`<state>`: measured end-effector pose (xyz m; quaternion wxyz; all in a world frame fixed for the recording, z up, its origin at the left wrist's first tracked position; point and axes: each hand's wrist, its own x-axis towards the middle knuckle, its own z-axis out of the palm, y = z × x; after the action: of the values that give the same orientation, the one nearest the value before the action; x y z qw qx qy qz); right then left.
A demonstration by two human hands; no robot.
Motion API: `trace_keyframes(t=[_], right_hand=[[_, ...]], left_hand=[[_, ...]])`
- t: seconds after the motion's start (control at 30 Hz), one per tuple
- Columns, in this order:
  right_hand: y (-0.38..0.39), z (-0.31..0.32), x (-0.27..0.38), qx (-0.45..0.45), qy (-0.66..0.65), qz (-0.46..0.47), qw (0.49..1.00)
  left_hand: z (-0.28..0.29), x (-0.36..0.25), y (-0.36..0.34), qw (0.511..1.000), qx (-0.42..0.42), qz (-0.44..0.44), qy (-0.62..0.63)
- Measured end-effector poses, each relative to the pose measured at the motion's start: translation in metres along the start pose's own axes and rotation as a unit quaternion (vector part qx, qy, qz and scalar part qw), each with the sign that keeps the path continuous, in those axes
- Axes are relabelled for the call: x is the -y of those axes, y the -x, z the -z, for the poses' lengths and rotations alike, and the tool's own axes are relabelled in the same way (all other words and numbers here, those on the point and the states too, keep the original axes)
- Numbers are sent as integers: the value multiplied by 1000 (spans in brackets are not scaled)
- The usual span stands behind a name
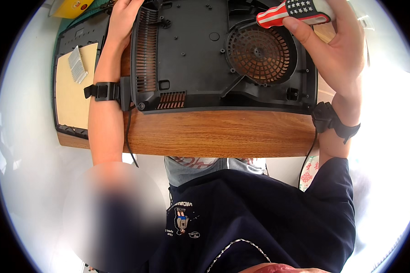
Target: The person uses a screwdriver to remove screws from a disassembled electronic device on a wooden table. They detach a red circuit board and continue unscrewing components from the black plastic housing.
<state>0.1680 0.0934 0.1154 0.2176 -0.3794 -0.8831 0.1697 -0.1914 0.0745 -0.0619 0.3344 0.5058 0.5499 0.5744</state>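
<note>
A black plastic housing (196, 63) lies on the wooden table, its inside facing up. It has a round grille (258, 52) at the right and a slotted vent along its left side. My right hand (335, 50) is closed around a screwdriver (296, 12) with a red, white and black star-and-stripe handle, held over the housing's upper right. The handle points left, its front end just above the round grille; I cannot make out the tip. My left hand (123, 18) is at the housing's upper left edge. Its fingers are mostly cut off by the top of the picture.
To the left lies a black panel (73, 36) with a cream sheet (73, 107) and a ribbed silver metal piece (78, 64) on it. A yellow container (68, 8) stands at the far left. The wooden table's (214, 134) front edge is close to my body. Cables hang from both wrist straps.
</note>
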Motion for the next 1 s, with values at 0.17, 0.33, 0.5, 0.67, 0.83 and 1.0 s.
trace_keyframes(t=[0.17,0.33,0.5,0.67,0.83,1.0], right_hand=[[5,-14,-8,-60,-51,116,990],[3,-10,3,-71,-54,11,996],[5,-28,2,-153,68,42,985],[4,-22,-18,-117,-25,217,969],[-4,-22,-37,-28,-102,304,947],[-6,-24,-42,-9,-116,324,939]], left_hand=[[5,8,-6,999,4,-25,-41],[-2,-2,-1,1000,15,3,2],[0,1,-2,999,-6,-1,-46],[9,9,-7,997,-3,-23,-79],[6,9,-6,996,-5,-30,-85],[5,11,-6,997,-21,-23,-71]])
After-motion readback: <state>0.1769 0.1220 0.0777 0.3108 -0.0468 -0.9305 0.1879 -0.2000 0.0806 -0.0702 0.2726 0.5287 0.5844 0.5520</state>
